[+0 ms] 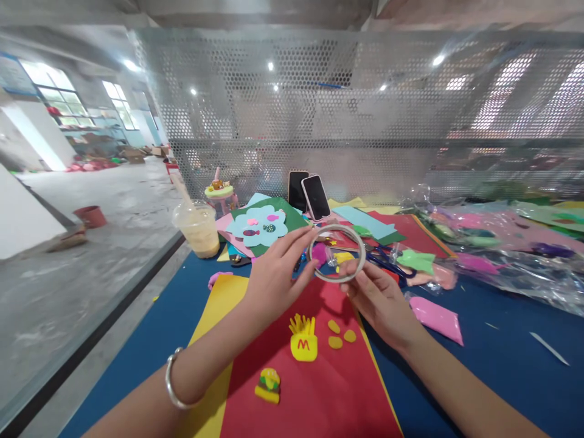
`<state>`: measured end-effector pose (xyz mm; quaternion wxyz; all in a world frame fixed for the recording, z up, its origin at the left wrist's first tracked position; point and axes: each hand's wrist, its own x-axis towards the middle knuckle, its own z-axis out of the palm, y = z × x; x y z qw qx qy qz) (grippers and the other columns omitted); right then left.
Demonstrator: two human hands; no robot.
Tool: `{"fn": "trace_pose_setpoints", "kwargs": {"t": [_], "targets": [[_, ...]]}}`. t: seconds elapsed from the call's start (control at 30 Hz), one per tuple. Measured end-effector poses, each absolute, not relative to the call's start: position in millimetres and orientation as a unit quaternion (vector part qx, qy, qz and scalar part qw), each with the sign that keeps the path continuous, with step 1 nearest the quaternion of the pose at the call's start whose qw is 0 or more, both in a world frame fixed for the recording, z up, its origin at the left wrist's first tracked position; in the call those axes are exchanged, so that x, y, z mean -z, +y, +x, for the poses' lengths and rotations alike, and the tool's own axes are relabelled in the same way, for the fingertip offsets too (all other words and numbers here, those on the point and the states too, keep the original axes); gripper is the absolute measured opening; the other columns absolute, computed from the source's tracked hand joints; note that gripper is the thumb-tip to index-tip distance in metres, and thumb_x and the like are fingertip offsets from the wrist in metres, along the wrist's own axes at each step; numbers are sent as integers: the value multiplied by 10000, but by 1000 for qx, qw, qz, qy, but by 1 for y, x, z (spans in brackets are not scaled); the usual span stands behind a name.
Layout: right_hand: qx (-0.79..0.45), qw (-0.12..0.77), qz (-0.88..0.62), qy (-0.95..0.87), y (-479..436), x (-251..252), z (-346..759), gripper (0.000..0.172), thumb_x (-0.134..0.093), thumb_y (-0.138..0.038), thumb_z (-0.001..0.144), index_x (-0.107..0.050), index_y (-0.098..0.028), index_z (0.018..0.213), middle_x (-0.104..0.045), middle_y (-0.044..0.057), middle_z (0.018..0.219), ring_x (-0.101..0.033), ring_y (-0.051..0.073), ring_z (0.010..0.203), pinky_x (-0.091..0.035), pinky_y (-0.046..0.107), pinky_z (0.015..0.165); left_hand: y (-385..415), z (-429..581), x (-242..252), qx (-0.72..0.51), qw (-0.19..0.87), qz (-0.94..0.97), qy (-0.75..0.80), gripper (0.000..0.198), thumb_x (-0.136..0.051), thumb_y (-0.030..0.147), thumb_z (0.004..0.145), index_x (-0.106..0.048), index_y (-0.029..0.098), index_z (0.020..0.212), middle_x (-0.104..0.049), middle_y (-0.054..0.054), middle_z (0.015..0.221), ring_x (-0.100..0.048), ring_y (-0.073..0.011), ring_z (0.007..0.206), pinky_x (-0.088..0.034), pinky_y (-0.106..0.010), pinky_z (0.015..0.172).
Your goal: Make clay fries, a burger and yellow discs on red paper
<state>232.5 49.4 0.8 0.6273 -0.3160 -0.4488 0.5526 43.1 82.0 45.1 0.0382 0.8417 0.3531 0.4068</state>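
Note:
A narrow roll of tape is held up in front of me above the red paper. My right hand grips its lower right rim between thumb and fingers. At the left rim, my left hand pinches the roll, fingers over the top and thumb inside the edge. Below the hands, on the red sheet, lie a yellow clay fries box with a red M, several flat mustard-coloured clay ovals and a small clay burger.
A cup of drink stands at the table's left edge. Two phones lean at the back beside a blue cloud cutout. Dark-handled scissors, a pink clay packet and plastic bags lie right. Perforated metal rises behind.

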Motion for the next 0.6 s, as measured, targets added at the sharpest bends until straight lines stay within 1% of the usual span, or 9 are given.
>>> {"fn": "trace_pose_setpoints", "kwargs": {"t": [0.07, 0.17, 0.23, 0.3, 0.37, 0.47, 0.53, 0.6], "targets": [[-609, 658, -276, -347, 51, -7, 235, 207, -792, -391, 698, -679, -240, 782, -587, -40, 737, -496, 53, 556, -498, 147, 606, 81, 44, -47, -376, 64, 875, 299, 287, -534, 291, 914, -620, 217, 1177, -643, -72, 1225, -572, -211, 1136, -462, -368, 964], [-661, 669, -231, -249, 54, -13, 239, 210, -822, -344, 664, -670, -246, 771, -562, -76, 735, -404, 7, 463, -480, 73, 555, 79, 46, -51, -326, 172, 895, 249, 156, -609, 263, 872, -696, 213, 992, -719, -43, 1027, -623, -186, 991, -480, -316, 885], [-677, 657, -227, -243, 53, -13, 239, 201, -817, -351, 668, -677, -251, 773, -566, -73, 730, -408, 9, 465, -479, 68, 547, 76, 49, -54, -324, 229, 881, 258, 92, -659, 238, 830, -705, 192, 894, -723, -32, 924, -622, -171, 895, -483, -279, 804], [-677, 642, -238, -270, 50, -12, 235, 229, -804, -410, 670, -702, -255, 804, -592, -50, 748, -471, 35, 528, -499, 103, 579, 71, 52, -56, -339, 273, 853, 288, 90, -676, 256, 811, -690, 168, 820, -699, -25, 810, -596, -149, 758, -473, -252, 694], [-663, 623, -251, -329, 45, -10, 231, 290, -786, -468, 673, -726, -259, 865, -629, -17, 795, -539, 82, 632, -523, 171, 658, 68, 54, -57, -354, 318, 821, 315, 125, -661, 276, 819, -675, 153, 805, -674, -19, 758, -562, -128, 671, -452, -235, 622], [-645, 588, -265, -410, 42, -5, 228, 318, -790, -436, 683, -734, -269, 947, -666, 15, 840, -585, 132, 737, -516, 242, 742, 65, 55, -58, -357, 363, 794, 332, 127, -652, 269, 822, -678, 148, 795, -676, -19, 749, -557, -119, 656, -443, -228, 615], [-642, 588, -277, -406, 43, -3, 228, 281, -794, -412, 688, -735, -272, 925, -663, 10, 803, -585, 131, 717, -514, 249, 727, 66, 55, -58, -351, 374, 794, 326, 122, -657, 265, 818, -698, 151, 832, -695, -29, 793, -569, -127, 686, -449, -236, 637], [-636, 616, -287, -367, 46, -2, 230, 231, -790, -423, 690, -732, -268, 851, -635, -13, 735, -557, 110, 654, -513, 228, 679, 66, 55, -58, -341, 377, 803, 311, 139, -634, 250, 834, -710, 164, 913, -708, -41, 862, -582, -137, 726, -463, -251, 667]]}}
